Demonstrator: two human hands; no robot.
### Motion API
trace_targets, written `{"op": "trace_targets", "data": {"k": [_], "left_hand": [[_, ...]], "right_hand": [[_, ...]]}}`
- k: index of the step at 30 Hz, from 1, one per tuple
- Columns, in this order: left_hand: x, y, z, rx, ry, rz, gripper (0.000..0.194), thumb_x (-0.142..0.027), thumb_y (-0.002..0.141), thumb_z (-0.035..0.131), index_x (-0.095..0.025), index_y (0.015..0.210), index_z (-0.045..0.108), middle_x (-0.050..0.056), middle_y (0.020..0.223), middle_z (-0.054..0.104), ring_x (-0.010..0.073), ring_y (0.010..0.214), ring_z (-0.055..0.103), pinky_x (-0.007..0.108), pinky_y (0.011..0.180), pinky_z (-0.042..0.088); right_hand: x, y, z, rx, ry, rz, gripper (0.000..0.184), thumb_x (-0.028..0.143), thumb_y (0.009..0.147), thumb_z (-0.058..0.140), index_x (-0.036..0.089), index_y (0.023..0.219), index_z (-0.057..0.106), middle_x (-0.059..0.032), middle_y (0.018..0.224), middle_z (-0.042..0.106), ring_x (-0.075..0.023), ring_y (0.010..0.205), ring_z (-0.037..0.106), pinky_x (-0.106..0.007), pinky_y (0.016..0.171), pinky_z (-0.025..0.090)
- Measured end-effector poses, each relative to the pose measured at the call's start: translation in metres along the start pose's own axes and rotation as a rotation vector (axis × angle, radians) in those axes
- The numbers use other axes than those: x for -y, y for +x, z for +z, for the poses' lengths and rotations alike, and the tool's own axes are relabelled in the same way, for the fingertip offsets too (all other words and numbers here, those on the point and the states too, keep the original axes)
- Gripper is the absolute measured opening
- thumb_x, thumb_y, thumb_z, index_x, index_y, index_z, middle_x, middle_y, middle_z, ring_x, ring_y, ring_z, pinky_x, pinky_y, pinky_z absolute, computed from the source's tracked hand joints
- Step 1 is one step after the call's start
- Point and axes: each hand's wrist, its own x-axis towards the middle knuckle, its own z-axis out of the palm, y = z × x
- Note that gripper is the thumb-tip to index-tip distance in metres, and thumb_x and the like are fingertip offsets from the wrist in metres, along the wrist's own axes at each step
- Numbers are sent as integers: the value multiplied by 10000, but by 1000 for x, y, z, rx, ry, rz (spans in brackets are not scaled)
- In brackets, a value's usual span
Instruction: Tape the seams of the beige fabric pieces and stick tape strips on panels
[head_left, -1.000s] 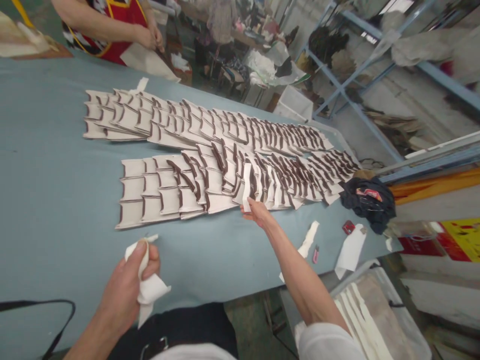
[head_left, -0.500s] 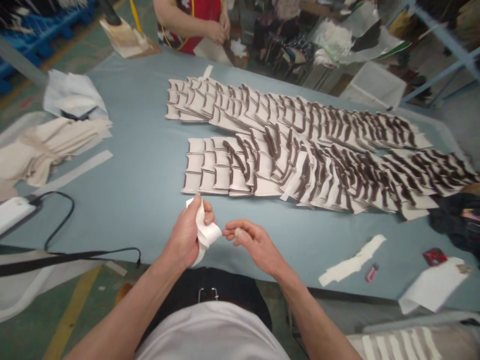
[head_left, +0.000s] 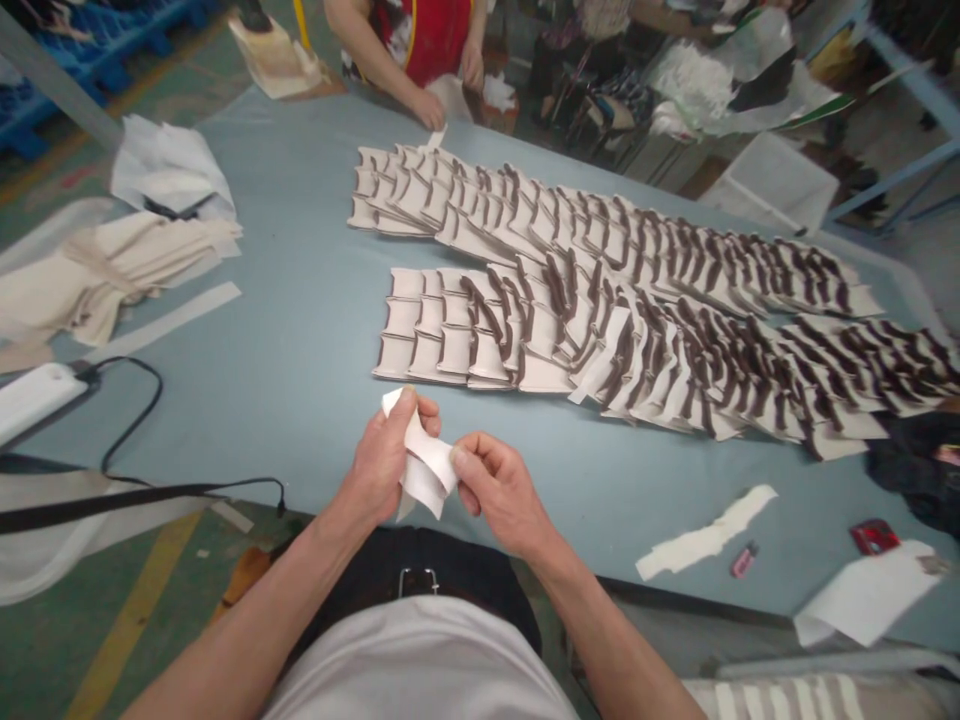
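My left hand (head_left: 377, 462) is closed around a white folded strip (head_left: 429, 468), which looks like paper or thin fabric. One end of the strip sticks up past the thumb, and its lower part curls below the fingers. My right hand (head_left: 496, 488) pinches the strip's right side between thumb and fingers. Both hands are above the near edge of the blue-grey table (head_left: 315, 420). Just beyond them lies the near row of overlapping cream pieces with dark brown edges (head_left: 442, 330), and a second, similar row (head_left: 480, 205) runs behind it.
Bundled cream cloth (head_left: 112, 265), a plastic-wrapped packet (head_left: 169, 170), a long white strip (head_left: 169, 320) and a white power strip (head_left: 37, 400) with cable lie left. At right are a cream strip (head_left: 705, 535), a pink tool (head_left: 744, 560) and a red item (head_left: 874, 537). A co-worker (head_left: 420, 50) stands across the table.
My right hand has moved in and taken hold of the white strip, which now opens out between both hands. The co-worker's hand has come down to a white strip at the far row. The view has shifted slightly.
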Motion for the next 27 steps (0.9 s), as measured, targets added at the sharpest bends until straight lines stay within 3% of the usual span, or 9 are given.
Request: {"op": "trace_targets", "data": {"k": [4, 8, 10, 15, 18, 21, 27], "left_hand": [[1, 4, -4, 53, 135, 55, 683, -836, 718, 769, -163, 810, 705, -17, 652, 622, 111, 502, 492, 234, 467, 365], [3, 10, -9, 110, 230, 89, 683, -838, 742, 762, -159, 813, 746, -14, 637, 603, 116, 535, 473, 243, 484, 335], [7, 12, -10, 150, 242, 71, 692, -855, 770, 722, -165, 824, 740, -11, 633, 592, 126, 539, 475, 248, 480, 327], [15, 17, -7, 286, 193, -2, 861, -1005, 813, 407, -186, 838, 674, -71, 529, 372, 111, 451, 287, 253, 437, 253], [14, 17, -3, 350, 198, -31, 852, -1021, 740, 505, -188, 835, 658, -88, 532, 342, 102, 458, 245, 248, 439, 241], [9, 15, -1, 382, 244, -46, 737, -927, 761, 640, -193, 828, 661, -91, 534, 337, 102, 470, 237, 240, 443, 217], [10, 3, -4, 452, 352, -60, 686, -862, 848, 606, -186, 784, 707, -76, 538, 335, 116, 485, 252, 241, 464, 214]], "right_hand": [[2, 2, -8, 20, 139, 97, 637, 800, 757, 792, 220, 761, 529, 95, 492, 497, -48, 404, 326, -196, 408, 267], [6, 2, -18, 242, 285, 298, 637, 768, 688, 874, 205, 753, 584, 134, 452, 380, -41, 383, 256, -194, 376, 298], [11, 2, -23, 282, 277, 328, 628, 757, 687, 883, 183, 777, 645, 136, 439, 372, -40, 381, 249, -192, 380, 311], [37, 7, -32, 177, 294, 191, 566, 715, 744, 867, 182, 764, 678, 144, 419, 317, -45, 399, 223, -187, 410, 324], [53, 14, -38, 181, 254, 120, 549, 710, 772, 844, 187, 760, 676, 149, 418, 288, -48, 397, 213, -191, 411, 311], [65, 26, -45, 118, 203, 56, 560, 722, 763, 837, 188, 772, 669, 151, 425, 279, -48, 402, 206, -197, 415, 310], [92, 58, -67, -97, 280, -35, 444, 584, 788, 864, 215, 779, 618, 157, 455, 221, -63, 425, 158, -202, 421, 288]]}}
